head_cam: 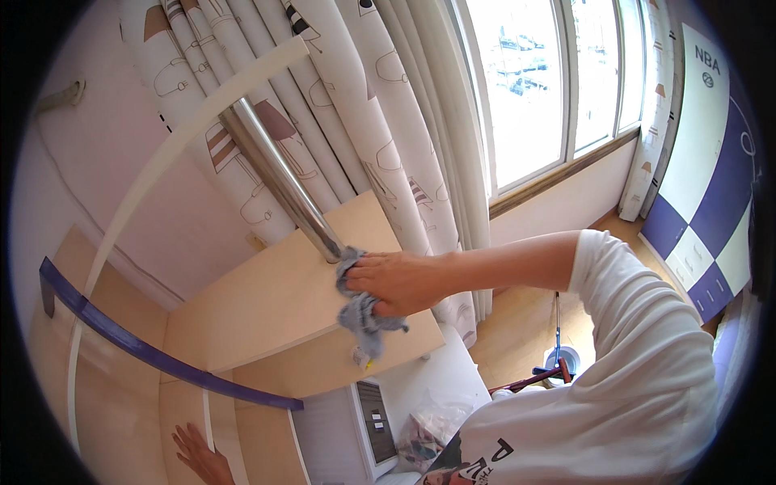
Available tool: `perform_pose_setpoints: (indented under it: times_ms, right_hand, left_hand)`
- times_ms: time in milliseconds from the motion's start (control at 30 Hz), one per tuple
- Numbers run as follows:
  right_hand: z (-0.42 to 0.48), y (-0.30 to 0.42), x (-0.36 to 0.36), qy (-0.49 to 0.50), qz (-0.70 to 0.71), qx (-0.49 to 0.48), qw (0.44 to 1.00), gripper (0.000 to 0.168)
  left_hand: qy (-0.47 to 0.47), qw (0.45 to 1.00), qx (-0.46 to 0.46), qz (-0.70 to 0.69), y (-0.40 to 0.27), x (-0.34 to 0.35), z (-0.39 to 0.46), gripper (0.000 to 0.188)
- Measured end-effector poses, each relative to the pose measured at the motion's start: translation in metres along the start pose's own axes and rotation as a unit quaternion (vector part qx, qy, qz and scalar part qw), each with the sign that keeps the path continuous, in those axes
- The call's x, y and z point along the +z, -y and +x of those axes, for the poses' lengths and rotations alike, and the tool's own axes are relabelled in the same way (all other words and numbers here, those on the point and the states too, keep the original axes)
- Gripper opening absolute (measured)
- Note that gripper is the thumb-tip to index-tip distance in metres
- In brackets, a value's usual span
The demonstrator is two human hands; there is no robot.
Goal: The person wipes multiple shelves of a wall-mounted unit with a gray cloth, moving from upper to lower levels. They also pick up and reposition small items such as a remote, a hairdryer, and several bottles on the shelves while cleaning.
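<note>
My right hand presses a crumpled grey cloth onto a pale wooden shelf board. The cloth touches the foot of a chrome metal tube, which rises from the board toward a curved light-coloured edge above. Part of the cloth hangs over the board's front edge. Low on the left, my left hand lies with spread fingers at a pale upright panel of the shelving, holding nothing. Between the hands runs a curved purple edge strip.
Patterned curtains hang behind the tube, beside a bright window. Below the shelf are a white-framed dark panel and a clear plastic bag with contents. A bucket with a long-handled tool stands on the wooden floor, near a checkered cabinet.
</note>
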State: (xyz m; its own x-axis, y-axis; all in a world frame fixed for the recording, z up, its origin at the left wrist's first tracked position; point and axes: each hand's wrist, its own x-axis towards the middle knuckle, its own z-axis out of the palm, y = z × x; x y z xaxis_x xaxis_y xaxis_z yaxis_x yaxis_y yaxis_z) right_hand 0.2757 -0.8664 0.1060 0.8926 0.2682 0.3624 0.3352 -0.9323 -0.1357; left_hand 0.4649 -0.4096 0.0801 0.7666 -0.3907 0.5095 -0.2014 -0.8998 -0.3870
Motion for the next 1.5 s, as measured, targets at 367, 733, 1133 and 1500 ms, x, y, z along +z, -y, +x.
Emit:
perform_pose_setpoints:
  times_ms: [367,733,1133,1500]
  right_hand:
    - [-0.017,-0.064,-0.027,0.051,0.01,0.108,0.993,0.045]
    - [0.092,-0.134,-0.005,0.133,0.024,0.009,0.991,0.032]
    - [0.225,-0.115,0.064,0.091,0.078,-0.165,0.979,0.028]
    - [0.178,-0.151,0.058,0.097,0.141,-0.153,0.973,0.031]
  left_hand:
    - [0.026,0.999,-0.03,-0.016,-0.006,-0.007,0.002,0.062]
    - [0.021,1.0,-0.011,-0.015,-0.001,-0.002,0.001,0.062]
    - [0.081,0.996,-0.038,0.016,-0.008,-0.015,0.006,0.063]
    - [0.072,0.996,-0.041,0.025,-0.001,0.0,0.005,0.062]
